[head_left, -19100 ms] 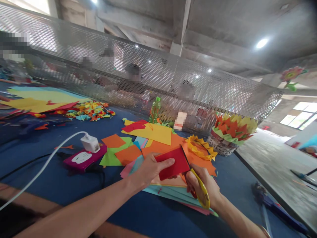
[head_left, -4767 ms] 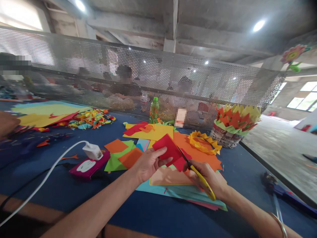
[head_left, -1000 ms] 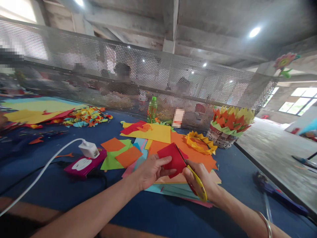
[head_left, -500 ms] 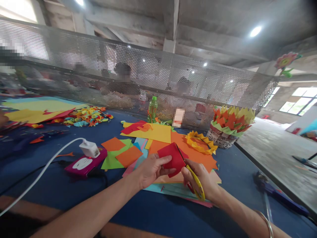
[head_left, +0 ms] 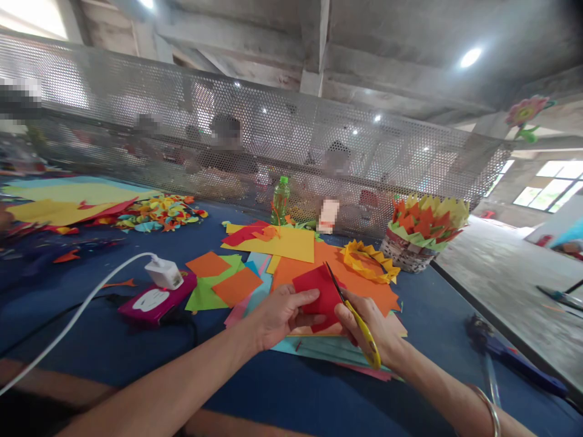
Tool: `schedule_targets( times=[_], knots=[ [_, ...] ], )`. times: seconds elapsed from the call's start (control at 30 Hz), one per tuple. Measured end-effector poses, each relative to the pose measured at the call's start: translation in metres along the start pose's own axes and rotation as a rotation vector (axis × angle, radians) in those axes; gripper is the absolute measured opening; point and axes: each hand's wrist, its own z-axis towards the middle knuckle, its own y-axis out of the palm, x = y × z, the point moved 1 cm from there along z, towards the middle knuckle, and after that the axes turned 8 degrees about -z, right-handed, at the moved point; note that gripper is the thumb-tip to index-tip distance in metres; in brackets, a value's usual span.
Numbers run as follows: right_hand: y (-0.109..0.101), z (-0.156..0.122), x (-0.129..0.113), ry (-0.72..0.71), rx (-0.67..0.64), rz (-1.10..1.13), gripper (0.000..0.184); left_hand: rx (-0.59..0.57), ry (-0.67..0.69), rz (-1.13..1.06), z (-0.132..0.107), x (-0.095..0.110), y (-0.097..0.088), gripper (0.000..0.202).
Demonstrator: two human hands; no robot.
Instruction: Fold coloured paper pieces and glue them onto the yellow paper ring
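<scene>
My left hand (head_left: 286, 312) pinches a piece of red paper (head_left: 319, 292) between thumb and fingers, above the stacked coloured sheets. In my right hand (head_left: 368, 325) is a pair of yellow-handled scissors (head_left: 359, 321). Their dark blade lies along the right side of the red paper, pointing up and to the left. Beneath both hands are orange sheets (head_left: 291, 270) and light blue sheets (head_left: 314, 351). A ring of folded yellow paper points (head_left: 371, 261) rests just beyond my right hand.
Orange paper squares (head_left: 237, 286) lie left of my hands, by a purple power strip (head_left: 157, 300) with a white charger (head_left: 164, 274). A green bottle (head_left: 281, 203) and a basket (head_left: 410, 249) stand behind. A glue gun (head_left: 519, 358) lies right. Paper scraps (head_left: 159, 213) are heaped far left.
The red paper has shifted slightly right and down in my left hand. The scissors have turned a little, and more of their blade shows over the paper's right side.
</scene>
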Motion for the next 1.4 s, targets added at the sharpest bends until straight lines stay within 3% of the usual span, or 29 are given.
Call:
schedule_targets(
  times=[0.47,1.07,1.4],
  knots=[
    [0.0,-0.004,-0.008,0.016,0.048,0.006,0.048,-0.01,-0.038,-0.019,-0.001,-0.002,0.002,0.019],
    [0.009,-0.001,0.012,-0.033,0.121,-0.052,0.05,-0.017,-0.035,-0.023,0.001,-0.004,0.001,0.016],
    [0.006,0.0,0.007,0.04,0.118,-0.035,0.058,0.001,-0.02,-0.034,0.001,-0.003,-0.001,0.013]
  ],
)
